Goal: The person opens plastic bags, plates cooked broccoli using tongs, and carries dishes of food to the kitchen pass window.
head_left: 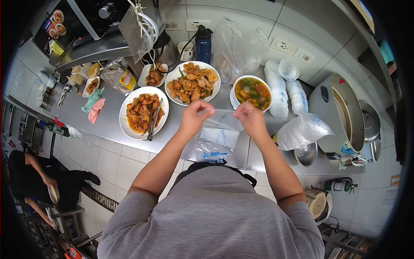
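Observation:
A clear plastic bag [223, 118] is stretched between my two hands above the counter's front part. My left hand [196, 117] pinches one end of its upper edge, and my right hand [251, 120] pinches the other. Below the bag lies a printed clear plastic packet [213, 151] with a white piece inside or on it; I cannot tell which. Beyond my left hand stands a plate of fried chicken pieces [192, 84], and left of it a plate of saucy meat [137, 115] with tongs [154, 121] resting across it. Just behind my right hand is a bowl of vegetable soup [253, 93].
Stacks of wrapped plastic cups or lids [277, 93] and a large pot [340, 112] occupy the right. A metal bowl [305, 154] sits near the front edge. At the back is a blue bottle [203, 45]. Another person [36, 181] works at the lower left.

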### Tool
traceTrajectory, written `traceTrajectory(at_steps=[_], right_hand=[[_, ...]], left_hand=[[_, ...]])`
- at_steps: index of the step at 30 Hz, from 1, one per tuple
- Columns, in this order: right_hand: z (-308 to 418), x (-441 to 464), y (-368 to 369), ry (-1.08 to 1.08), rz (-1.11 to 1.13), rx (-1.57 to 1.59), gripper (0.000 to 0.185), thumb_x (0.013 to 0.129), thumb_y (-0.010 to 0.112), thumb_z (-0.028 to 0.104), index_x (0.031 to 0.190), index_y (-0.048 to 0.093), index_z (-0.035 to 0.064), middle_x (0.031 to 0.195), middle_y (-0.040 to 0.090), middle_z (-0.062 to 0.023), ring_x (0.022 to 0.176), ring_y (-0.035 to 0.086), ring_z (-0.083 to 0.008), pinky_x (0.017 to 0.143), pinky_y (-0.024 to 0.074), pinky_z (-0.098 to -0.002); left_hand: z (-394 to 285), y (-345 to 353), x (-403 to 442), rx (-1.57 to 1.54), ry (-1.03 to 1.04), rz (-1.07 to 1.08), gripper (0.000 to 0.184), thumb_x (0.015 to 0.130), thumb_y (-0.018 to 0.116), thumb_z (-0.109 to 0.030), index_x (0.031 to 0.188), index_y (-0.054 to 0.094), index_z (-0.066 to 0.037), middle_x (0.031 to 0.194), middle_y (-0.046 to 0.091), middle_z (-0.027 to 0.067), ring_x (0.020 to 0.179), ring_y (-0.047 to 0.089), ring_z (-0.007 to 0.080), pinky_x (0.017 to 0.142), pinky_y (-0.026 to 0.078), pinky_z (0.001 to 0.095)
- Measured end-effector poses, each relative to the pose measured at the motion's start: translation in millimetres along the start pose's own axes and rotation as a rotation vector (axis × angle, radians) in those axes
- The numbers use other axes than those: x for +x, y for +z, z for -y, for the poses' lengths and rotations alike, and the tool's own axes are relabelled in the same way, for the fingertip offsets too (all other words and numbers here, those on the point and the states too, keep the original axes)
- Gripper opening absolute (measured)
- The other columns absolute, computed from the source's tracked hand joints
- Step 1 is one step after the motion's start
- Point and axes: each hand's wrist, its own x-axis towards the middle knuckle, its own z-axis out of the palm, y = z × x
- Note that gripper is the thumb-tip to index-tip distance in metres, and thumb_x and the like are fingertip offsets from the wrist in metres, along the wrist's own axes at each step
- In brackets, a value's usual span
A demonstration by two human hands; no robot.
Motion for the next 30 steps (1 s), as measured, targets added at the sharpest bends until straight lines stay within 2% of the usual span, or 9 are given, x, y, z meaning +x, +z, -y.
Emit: traceTrajectory(at_steps=[5, 11, 13, 15, 17, 21, 25, 27, 30], right_hand=[[75, 7, -40, -0.232, -0.193, -0.07, 0.012, 0.077, 0.074, 0.008, 0.078, 0.063, 0.0026, 0.08, 0.066, -0.0073, 0.074, 0.061, -0.0155, 0.07, 0.0473, -0.027], [124, -36, -94, 0.001, -0.266, -0.078, 0.011, 0.076, 0.076, 0.008, 0.082, 0.067, 0.0021, 0.076, 0.068, -0.0051, 0.072, 0.06, -0.0102, 0.07, 0.0473, -0.0248], [123, -55, -109, 0.05, -0.237, -0.008, 0.011, 0.078, 0.074, 0.008, 0.084, 0.069, 0.0015, 0.077, 0.068, -0.0049, 0.072, 0.06, -0.0107, 0.07, 0.0476, -0.0248], [124, -75, -122, 0.061, -0.201, -0.011, 0.008, 0.079, 0.073, 0.006, 0.083, 0.068, 0.001, 0.082, 0.069, -0.0059, 0.075, 0.061, -0.0127, 0.072, 0.048, -0.0255], [118, -94, -132, -0.064, -0.274, 0.165, 0.004, 0.079, 0.07, 0.003, 0.082, 0.069, 0.0016, 0.09, 0.069, -0.0079, 0.084, 0.062, -0.0162, 0.078, 0.0482, -0.0279], [97, -131, -169, -0.254, -0.149, 0.35, 0.009, 0.081, 0.07, 0.006, 0.079, 0.062, 0.0025, 0.088, 0.066, -0.0112, 0.094, 0.061, -0.019, 0.084, 0.0473, -0.0317], [64, -166, -190, 0.307, 0.138, 0.951, 0.016, 0.083, 0.071, 0.009, 0.086, 0.059, -0.0003, 0.079, 0.063, -0.0064, 0.069, 0.06, -0.0131, 0.067, 0.0487, -0.0275], [54, -169, -205, 0.281, 0.194, 0.783, 0.016, 0.083, 0.07, 0.01, 0.088, 0.059, -0.0005, 0.076, 0.062, -0.0045, 0.058, 0.056, -0.0105, 0.058, 0.048, -0.026], [50, -161, -237, 0.141, -0.134, 0.942, 0.012, 0.082, 0.068, 0.006, 0.09, 0.061, -0.0001, 0.073, 0.062, -0.0046, 0.058, 0.057, -0.0119, 0.056, 0.0492, -0.027]], left_hand=[[-78, 13, 26, -0.321, 0.174, 0.01, 0.017, 0.08, 0.068, 0.006, 0.093, 0.061, -0.001, 0.1, 0.063, 0.0047, 0.091, 0.058, 0.0077, 0.079, 0.046, 0.0218], [-132, 36, 32, -0.049, 0.227, 0.185, 0.012, 0.082, 0.067, 0.005, 0.087, 0.06, -0.003, 0.093, 0.063, 0.0034, 0.086, 0.059, 0.0099, 0.075, 0.047, 0.0215], [-136, 50, 30, -0.002, 0.572, 0.314, 0.013, 0.082, 0.068, 0.003, 0.084, 0.057, -0.005, 0.089, 0.062, 0.0033, 0.085, 0.059, 0.011, 0.078, 0.046, 0.0228], [-140, 76, 16, -0.181, 0.572, 0.358, 0.02, 0.08, 0.074, -0.004, 0.075, 0.054, -0.006, 0.09, 0.06, 0.0004, 0.083, 0.056, 0.0081, 0.074, 0.043, 0.0209], [-136, 95, -1, -0.437, 0.093, 0.662, 0.016, 0.081, 0.073, -0.006, 0.08, 0.057, -0.006, 0.089, 0.059, -0.0004, 0.08, 0.053, 0.0067, 0.073, 0.042, 0.022], [-126, 129, -12, -0.131, -0.037, 0.854, 0.014, 0.085, 0.071, -0.01, 0.091, 0.059, -0.006, 0.086, 0.06, -0.0001, 0.08, 0.053, 0.0061, 0.077, 0.041, 0.0215], [-104, 170, -6, -0.253, -0.101, 0.935, 0.015, 0.089, 0.065, -0.017, 0.086, 0.06, -0.003, 0.082, 0.057, 0.0001, 0.08, 0.053, 0.0079, 0.076, 0.042, 0.0223], [-105, 179, 11, -0.877, -0.263, 0.923, 0.018, 0.089, 0.06, -0.018, 0.082, 0.059, -0.001, 0.081, 0.057, 0.0022, 0.081, 0.056, 0.0124, 0.075, 0.044, 0.0252], [-99, 195, 22, -0.921, -0.542, 0.938, 0.015, 0.088, 0.058, -0.016, 0.087, 0.059, -0.001, 0.084, 0.06, 0.0054, 0.083, 0.06, 0.0155, 0.075, 0.047, 0.0273]])
